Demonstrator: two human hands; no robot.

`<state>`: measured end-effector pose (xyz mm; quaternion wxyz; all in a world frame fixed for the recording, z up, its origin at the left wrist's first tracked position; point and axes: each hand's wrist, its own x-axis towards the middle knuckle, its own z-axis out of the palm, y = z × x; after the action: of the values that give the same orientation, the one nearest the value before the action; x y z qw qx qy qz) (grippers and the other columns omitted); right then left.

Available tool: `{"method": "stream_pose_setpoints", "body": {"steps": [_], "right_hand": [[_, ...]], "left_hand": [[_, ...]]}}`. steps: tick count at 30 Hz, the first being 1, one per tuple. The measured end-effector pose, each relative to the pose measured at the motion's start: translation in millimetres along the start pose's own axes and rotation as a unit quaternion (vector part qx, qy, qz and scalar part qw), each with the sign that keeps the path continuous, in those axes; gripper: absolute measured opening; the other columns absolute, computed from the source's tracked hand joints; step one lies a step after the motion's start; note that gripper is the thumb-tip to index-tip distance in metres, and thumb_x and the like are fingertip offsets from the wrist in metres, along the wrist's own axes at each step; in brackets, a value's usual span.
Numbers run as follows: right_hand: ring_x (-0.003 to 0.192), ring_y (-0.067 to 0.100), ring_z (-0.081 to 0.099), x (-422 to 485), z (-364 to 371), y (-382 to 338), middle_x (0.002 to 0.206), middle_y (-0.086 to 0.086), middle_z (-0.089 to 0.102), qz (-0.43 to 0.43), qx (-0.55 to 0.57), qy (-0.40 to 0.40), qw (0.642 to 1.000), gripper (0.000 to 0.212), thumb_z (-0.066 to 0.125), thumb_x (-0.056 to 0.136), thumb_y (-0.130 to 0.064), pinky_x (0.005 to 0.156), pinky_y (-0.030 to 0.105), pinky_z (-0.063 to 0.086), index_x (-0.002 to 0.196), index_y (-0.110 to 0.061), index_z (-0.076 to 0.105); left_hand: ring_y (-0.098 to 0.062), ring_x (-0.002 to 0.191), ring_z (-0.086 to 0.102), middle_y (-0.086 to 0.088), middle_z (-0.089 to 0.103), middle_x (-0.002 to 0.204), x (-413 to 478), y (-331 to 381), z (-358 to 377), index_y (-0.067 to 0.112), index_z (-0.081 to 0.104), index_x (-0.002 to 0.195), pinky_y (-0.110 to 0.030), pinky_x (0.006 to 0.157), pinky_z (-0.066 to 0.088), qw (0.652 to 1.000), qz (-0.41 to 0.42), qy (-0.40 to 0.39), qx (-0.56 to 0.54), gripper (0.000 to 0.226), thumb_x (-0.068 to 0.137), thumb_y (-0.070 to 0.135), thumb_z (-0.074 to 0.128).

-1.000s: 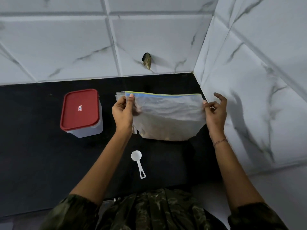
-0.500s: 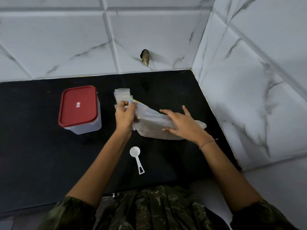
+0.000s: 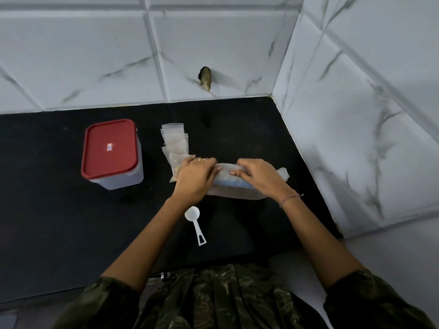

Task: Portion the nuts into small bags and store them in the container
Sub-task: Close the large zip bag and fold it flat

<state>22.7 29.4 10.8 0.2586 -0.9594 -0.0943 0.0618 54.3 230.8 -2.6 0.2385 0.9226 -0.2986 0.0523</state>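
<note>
Between the grips, the nut bag (image 3: pixel 234 194) is lying lengthwise on the worktop (image 3: pixel 59 210), left grip (image 3: pixel 194 176) and right grip (image 3: pixel 259 176) both clasping its folded top; small bags (image 3: pixel 174 141) and container (image 3: pixel 111 153) are sitting nearer the left grip.

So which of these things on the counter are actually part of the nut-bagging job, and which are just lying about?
Part of the job:
large bag, held by the left hand and right hand
small bags
white scoop
red-lidded container

Just there:
dark lump on the wall tile
bracelet on the right wrist
</note>
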Motion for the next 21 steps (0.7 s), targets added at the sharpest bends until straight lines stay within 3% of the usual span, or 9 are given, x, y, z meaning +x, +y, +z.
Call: {"method": "stream_pose_setpoints", "body": {"steps": [3,5,8,11,16,19,21], "right_hand": [[0.092,0.004,0.051,-9.0,2.7,1.1,0.105,-0.004,0.059,-0.032,-0.069,0.08,0.994,0.03,0.051,0.093,-0.04,0.082,0.021,0.038,0.115,-0.02,0.054],[0.105,0.012,0.051,-19.8,8.8,3.6,0.116,0.0,0.056,-0.055,-0.139,0.141,0.979,0.042,0.048,0.091,-0.048,0.091,0.029,0.039,0.122,-0.02,0.052],[0.116,0.017,0.05,-35.5,27.6,8.9,0.128,0.002,0.053,-0.068,-0.192,0.121,0.972,0.058,0.049,0.085,-0.062,0.104,0.042,0.035,0.128,-0.023,0.048],[0.124,0.017,0.047,-40.5,42.4,17.4,0.136,0.002,0.05,-0.058,-0.203,0.055,0.976,0.068,0.055,0.082,-0.06,0.11,0.045,0.026,0.137,-0.022,0.041],[0.111,0.017,0.055,-32.2,49.1,16.6,0.122,0.002,0.06,-0.086,-0.185,0.051,0.978,0.04,0.063,0.086,-0.031,0.098,0.035,0.038,0.123,-0.019,0.056],[0.104,0.015,0.054,-22.7,47.8,17.2,0.113,0.002,0.059,-0.07,-0.17,0.031,0.982,0.022,0.06,0.089,-0.026,0.094,0.032,0.039,0.108,-0.016,0.062],[0.095,0.013,0.053,-17.1,49.9,21.9,0.108,0.002,0.056,-0.051,-0.142,0.036,0.988,0.016,0.057,0.091,-0.024,0.089,0.031,0.044,0.1,-0.013,0.065]], "left_hand": [[-0.016,0.067,0.054,0.003,0.054,0.069,2.4,-3.5,3.7,0.014,0.055,0.084,-0.032,0.073,0.041,0.996,-0.02,-0.046,-0.07,0.023,0.101,0.026,0.044],[-0.013,0.062,0.051,0.003,0.052,0.066,3.8,-6.1,7.0,0.011,0.056,0.085,-0.03,0.063,0.037,0.993,-0.052,-0.065,-0.089,0.027,0.102,0.027,0.043],[-0.014,0.067,0.053,0.0,0.056,0.071,6.4,-9.7,12.0,0.01,0.057,0.09,-0.031,0.065,0.041,0.986,-0.078,-0.089,-0.117,0.026,0.102,0.028,0.042],[-0.014,0.079,0.057,-0.002,0.06,0.086,8.7,-12.2,20.8,0.014,0.054,0.098,-0.03,0.072,0.046,0.973,-0.105,-0.134,-0.155,0.017,0.101,0.027,0.043],[-0.014,0.095,0.059,-0.002,0.062,0.105,7.0,-13.7,28.5,0.015,0.051,0.114,-0.031,0.082,0.049,0.964,-0.134,-0.152,-0.174,0.017,0.1,0.024,0.048],[-0.018,0.093,0.06,-0.004,0.062,0.103,-0.8,-10.2,31.2,0.016,0.053,0.111,-0.036,0.079,0.051,0.991,-0.08,-0.096,-0.038,0.021,0.101,0.031,0.043],[-0.019,0.102,0.054,-0.003,0.057,0.112,-8.0,-5.6,33.9,0.019,0.059,0.108,-0.036,0.083,0.045,0.995,-0.02,-0.064,0.073,0.036,0.099,0.044,0.036]]}}
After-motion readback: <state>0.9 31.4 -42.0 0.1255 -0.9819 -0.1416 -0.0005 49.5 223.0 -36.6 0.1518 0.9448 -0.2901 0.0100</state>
